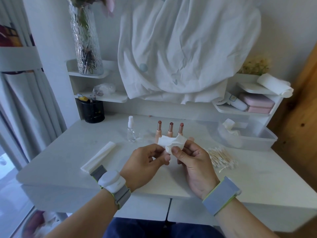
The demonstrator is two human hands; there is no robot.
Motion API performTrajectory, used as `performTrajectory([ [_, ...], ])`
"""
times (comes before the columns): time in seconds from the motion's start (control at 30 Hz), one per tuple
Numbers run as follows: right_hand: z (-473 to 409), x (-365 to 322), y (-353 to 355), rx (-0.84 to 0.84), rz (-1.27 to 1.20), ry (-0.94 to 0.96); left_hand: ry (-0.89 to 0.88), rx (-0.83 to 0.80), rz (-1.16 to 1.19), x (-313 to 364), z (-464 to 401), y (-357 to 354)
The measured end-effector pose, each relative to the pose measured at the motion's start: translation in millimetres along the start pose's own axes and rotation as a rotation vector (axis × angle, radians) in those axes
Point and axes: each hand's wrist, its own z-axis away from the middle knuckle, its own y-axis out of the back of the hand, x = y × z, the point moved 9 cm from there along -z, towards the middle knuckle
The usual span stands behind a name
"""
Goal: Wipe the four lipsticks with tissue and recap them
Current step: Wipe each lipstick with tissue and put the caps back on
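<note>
Three uncapped lipsticks stand in a row on the white desk [68, 160]: a left lipstick [159, 128], a middle lipstick [170, 129] and a right lipstick [181, 128], all with peach tubes and brownish-pink tips. In front of them I hold a crumpled white tissue [171, 142] between both hands. My left hand [145, 162] pinches its lower left part. My right hand [192, 158] pinches its right side with thumb and fingers. Whether a fourth lipstick lies inside the tissue is hidden. No caps are visible.
A small clear spray bottle [131, 129] stands left of the lipsticks. A folded white strip [99, 158] lies at the left. Cotton swabs [221, 157] are piled at the right, beside a clear plastic bin [257, 136] holding tissues. A black pen cup [94, 111] sits at the back left.
</note>
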Motion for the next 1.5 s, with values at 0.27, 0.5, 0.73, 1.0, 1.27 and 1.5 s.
performTrajectory([
  [0.27,-0.7,-0.2,-1.1,-0.008,-0.003,0.004,0.008,0.005,0.020,2.8,1.0,0.9],
  [0.5,1.6,-1.0,-7.6,-0.060,0.025,-0.015,-0.009,0.016,-0.026,1.4,-0.2,1.8],
  [0.73,2.5,-1.6,-5.2,-0.018,0.016,-0.011,0.006,0.010,-0.056,-0.7,-1.2,1.8],
  [1.0,-0.5,1.4,-3.2,-0.021,0.002,-0.028,0.019,0.007,-0.056,0.3,-0.3,1.6],
  [1.27,-4.1,-17.3,7.1,-0.003,0.194,0.020,0.069,0.053,0.043,-2.4,0.1,5.0],
  [1.5,-5.5,-51.6,12.9,-0.139,0.576,0.118,0.097,0.222,0.192,-2.6,3.0,23.2],
])
